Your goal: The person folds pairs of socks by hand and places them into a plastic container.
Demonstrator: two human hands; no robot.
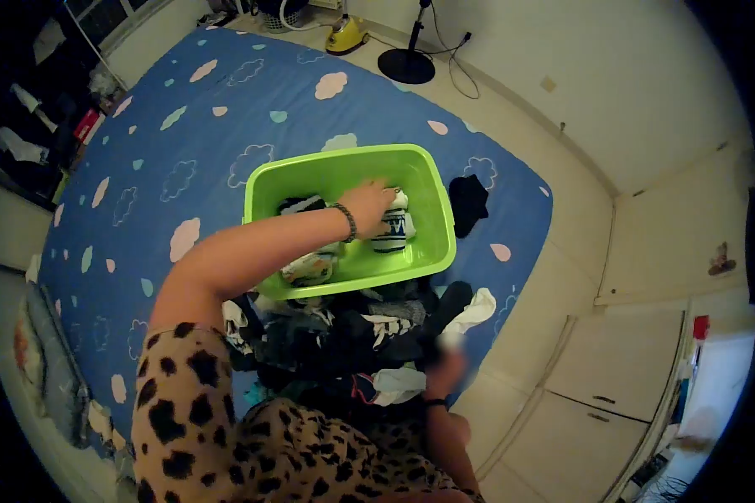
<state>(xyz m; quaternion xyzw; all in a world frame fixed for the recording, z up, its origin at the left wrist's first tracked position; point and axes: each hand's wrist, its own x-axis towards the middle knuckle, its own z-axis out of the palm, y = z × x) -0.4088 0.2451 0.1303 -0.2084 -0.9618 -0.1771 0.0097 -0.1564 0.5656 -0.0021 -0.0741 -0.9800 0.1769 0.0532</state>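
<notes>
A bright green plastic basin stands on the bed. My left hand, with a beaded bracelet on the wrist, reaches into it, fingers stretched apart at a rolled white sock with dark lettering. Whether it grips that sock is hard to see. More folded socks lie at the basin's left side, partly hidden by my forearm. In front of the basin spreads a pile of loose dark socks. My right hand, smeared by motion, is at the pile's right edge, beside a white sock; its fingers are unclear.
A blue bedsheet with clouds and drops covers the bed. One black sock lies right of the basin. Beyond the bed are a black stand base and a yellow appliance. Pale cabinets line the right side.
</notes>
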